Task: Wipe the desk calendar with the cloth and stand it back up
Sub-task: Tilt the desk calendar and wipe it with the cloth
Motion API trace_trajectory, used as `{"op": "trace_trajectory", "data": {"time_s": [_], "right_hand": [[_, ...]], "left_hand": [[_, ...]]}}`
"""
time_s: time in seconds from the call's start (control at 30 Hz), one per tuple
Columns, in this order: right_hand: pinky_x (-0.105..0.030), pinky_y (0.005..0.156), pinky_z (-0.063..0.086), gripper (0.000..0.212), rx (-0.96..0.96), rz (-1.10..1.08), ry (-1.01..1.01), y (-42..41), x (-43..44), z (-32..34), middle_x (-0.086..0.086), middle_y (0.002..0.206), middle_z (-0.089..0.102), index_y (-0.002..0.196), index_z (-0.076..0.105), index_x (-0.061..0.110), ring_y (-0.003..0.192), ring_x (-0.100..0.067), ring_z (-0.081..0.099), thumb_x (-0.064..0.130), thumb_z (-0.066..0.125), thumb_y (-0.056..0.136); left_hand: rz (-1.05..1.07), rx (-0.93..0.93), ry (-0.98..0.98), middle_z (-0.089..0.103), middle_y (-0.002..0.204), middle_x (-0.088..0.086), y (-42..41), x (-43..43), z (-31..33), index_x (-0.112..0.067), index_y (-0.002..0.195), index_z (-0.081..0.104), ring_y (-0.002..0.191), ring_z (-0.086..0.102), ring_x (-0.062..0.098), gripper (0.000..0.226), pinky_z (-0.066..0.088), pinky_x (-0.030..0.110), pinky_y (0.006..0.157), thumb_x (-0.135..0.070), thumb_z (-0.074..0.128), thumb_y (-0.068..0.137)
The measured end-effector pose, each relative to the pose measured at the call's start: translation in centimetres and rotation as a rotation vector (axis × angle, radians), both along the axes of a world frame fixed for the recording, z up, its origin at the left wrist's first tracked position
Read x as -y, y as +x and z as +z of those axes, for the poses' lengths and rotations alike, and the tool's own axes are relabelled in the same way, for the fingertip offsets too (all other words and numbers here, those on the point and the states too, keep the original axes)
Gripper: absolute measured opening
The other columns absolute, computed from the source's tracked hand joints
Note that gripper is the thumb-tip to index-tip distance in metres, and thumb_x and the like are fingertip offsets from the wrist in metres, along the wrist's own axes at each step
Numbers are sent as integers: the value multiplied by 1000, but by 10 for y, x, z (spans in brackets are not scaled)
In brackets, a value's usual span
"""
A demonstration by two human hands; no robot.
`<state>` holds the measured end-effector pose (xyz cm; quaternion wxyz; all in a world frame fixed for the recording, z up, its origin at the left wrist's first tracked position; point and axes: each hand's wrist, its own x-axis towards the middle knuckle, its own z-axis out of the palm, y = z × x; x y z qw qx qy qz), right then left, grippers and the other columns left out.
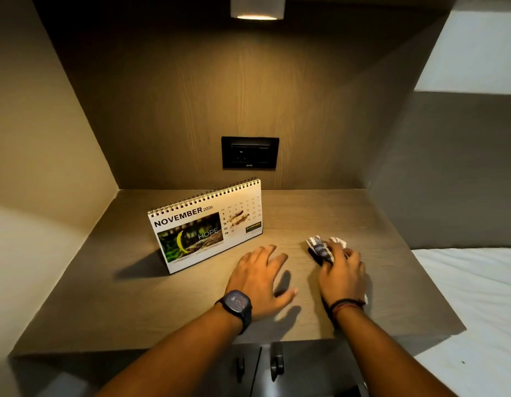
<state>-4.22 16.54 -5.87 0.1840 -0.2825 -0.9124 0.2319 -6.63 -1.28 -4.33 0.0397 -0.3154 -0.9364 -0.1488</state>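
Observation:
A spiral-bound desk calendar (205, 227) showing November 2026 stands upright on the wooden desk (134, 296), left of centre. Brownish smears mark its date grid. My left hand (260, 279), with a dark watch on the wrist, hovers flat with fingers spread just right of the calendar's lower corner, holding nothing. My right hand (341, 270) rests on a crumpled white and dark patterned cloth (320, 247) lying on the desk to the right; the fingers curl over it.
A black wall socket (250, 152) sits on the back panel above the calendar. A lamp (257, 8) shines from above. Side walls box in the desk. A white bed (477, 310) lies at the right. Two cabinet handles (277, 365) hang below the front edge.

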Motion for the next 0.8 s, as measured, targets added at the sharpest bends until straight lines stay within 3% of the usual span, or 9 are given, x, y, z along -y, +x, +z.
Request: {"op": "trace_trajectory", "data": {"time_s": [0.1,0.2,0.37,0.47,0.53,0.7,0.8], "right_hand": [[-29,77,42,45,-305,0,-275,-18,47,13,-15,117,47,122,52,22,98,-31,54,5,56,81],[-25,72,44,47,-485,28,-459,-36,102,29,-11,121,45,125,48,26,93,-22,55,11,57,82],[-40,85,53,54,-489,90,-642,-64,167,47,-5,131,40,132,41,34,106,-26,56,12,52,84],[-38,104,41,56,-422,117,-659,-79,184,45,-7,144,34,137,39,31,125,-25,44,8,49,87],[-32,108,33,56,-366,150,-629,-80,192,39,-5,149,30,138,38,30,131,-23,38,7,47,88],[-34,105,39,56,-266,137,-515,-76,199,19,2,151,28,138,37,32,126,-25,44,9,45,88],[-23,103,31,58,-350,-1,-696,-87,198,30,-3,149,31,137,40,27,129,-24,42,0,43,86]], "left_hand": [[-29,-309,216,54,130,12,-28,21,54,-19,124,54,116,50,27,52,44,41,94,-50,53,82],[13,-512,302,59,122,13,-67,45,105,-16,118,60,110,53,29,46,43,40,90,-42,56,82],[160,-293,-111,44,142,11,-128,74,130,-24,136,45,129,38,29,51,33,44,104,-48,32,93],[165,-109,-264,31,152,3,-141,83,108,-33,140,35,138,24,27,47,23,48,111,-45,21,97],[148,-35,-249,28,154,0,-141,83,95,-35,140,34,140,20,26,46,20,50,112,-45,19,98],[123,-31,-216,25,155,-2,-143,83,92,-33,139,36,142,14,25,45,17,53,113,-43,20,98],[126,-14,-219,23,155,-2,-142,82,93,-32,139,36,142,12,26,46,15,52,113,-44,18,98]]}}
